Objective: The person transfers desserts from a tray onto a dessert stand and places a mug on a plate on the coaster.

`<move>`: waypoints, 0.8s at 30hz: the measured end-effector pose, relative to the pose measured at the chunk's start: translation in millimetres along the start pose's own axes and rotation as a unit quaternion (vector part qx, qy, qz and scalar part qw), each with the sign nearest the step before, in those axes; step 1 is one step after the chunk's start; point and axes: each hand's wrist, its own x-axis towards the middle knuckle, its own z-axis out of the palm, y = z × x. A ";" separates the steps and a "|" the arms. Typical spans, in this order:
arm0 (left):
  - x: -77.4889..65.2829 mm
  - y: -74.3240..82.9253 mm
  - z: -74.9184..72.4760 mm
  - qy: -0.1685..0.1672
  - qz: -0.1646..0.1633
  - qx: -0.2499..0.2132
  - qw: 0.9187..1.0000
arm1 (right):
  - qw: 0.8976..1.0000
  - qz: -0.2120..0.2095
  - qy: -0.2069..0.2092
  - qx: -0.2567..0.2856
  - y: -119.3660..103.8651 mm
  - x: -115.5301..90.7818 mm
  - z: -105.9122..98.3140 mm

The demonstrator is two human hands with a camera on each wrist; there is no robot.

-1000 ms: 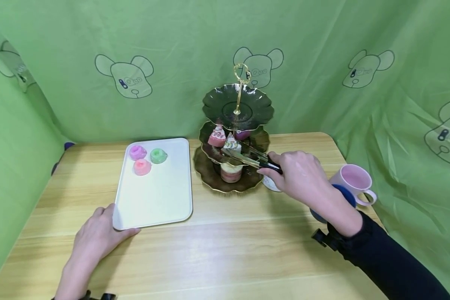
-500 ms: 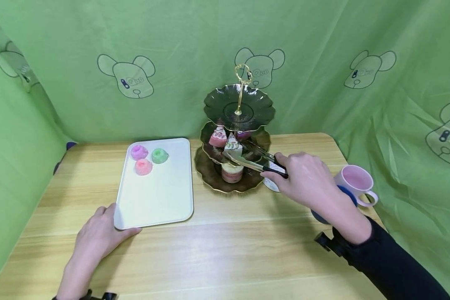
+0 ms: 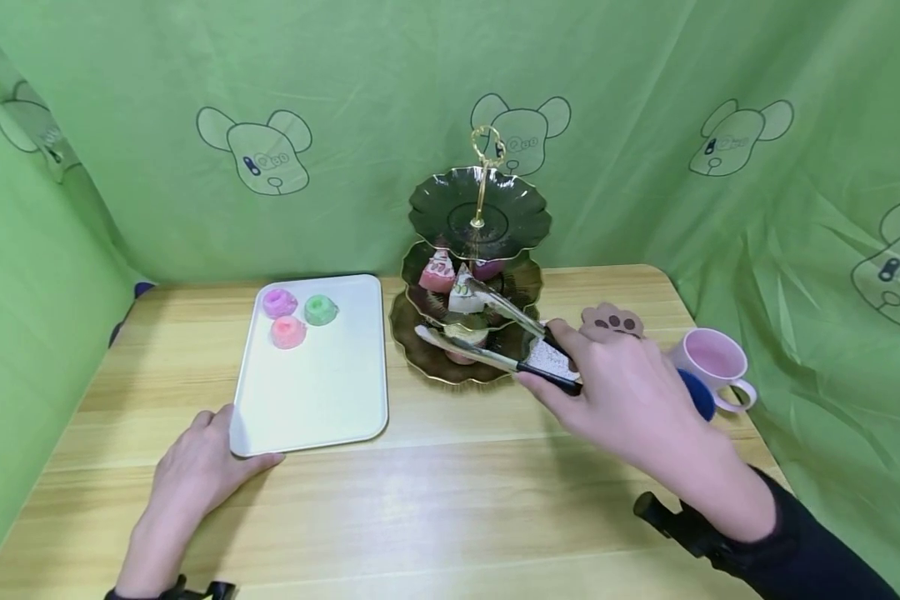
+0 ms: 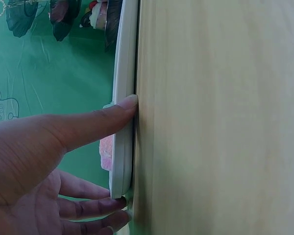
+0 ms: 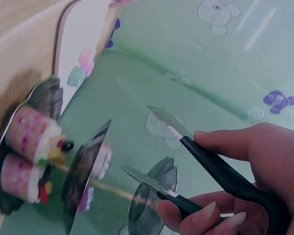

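My right hand [image 3: 630,392] grips the black handles of metal-ended serving tongs [image 3: 498,362]. The tongs' arms are spread apart with nothing between them. One tip overlaps the white cake slice [image 3: 462,297] on the middle tier of the dark scalloped stand [image 3: 517,200]; the other hangs lower, before the round layered cake [image 3: 474,336] on the bottom tier. Beside the white slice stand a pink cake slice [image 3: 438,273] and a purple piece [image 3: 487,268]. My left hand [image 3: 195,467] holds the near left corner of a white tray [image 3: 315,392], thumb along its front edge.
On the tray's far end sit small purple [image 3: 279,302], green [image 3: 320,309] and pink [image 3: 288,332] ring-shaped sweets. A pink mug [image 3: 712,354], a blue object [image 3: 696,393] partly behind my right hand, a brown paw-shaped piece [image 3: 612,319] and a white speckled piece [image 3: 549,360] lie right.
The tongs have spread wider, and their lower arm has come away from the white slice. My right hand has drawn back toward me and right, uncovering the paw-shaped piece. My left hand stays put.
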 end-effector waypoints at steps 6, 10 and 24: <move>-1.1 0.1 0.8 0.006 0.006 -0.003 1.000 | 0.999 -0.013 -0.021 0.030 -22.3 5.8 15.5; -0.6 0.0 0.2 0.008 0.006 -0.005 1.000 | 0.998 -0.025 -0.030 0.048 -36.2 11.0 32.6; -0.2 0.6 -0.4 0.004 -0.003 -0.002 1.000 | 0.998 -0.043 -0.016 0.032 -73.1 36.3 106.5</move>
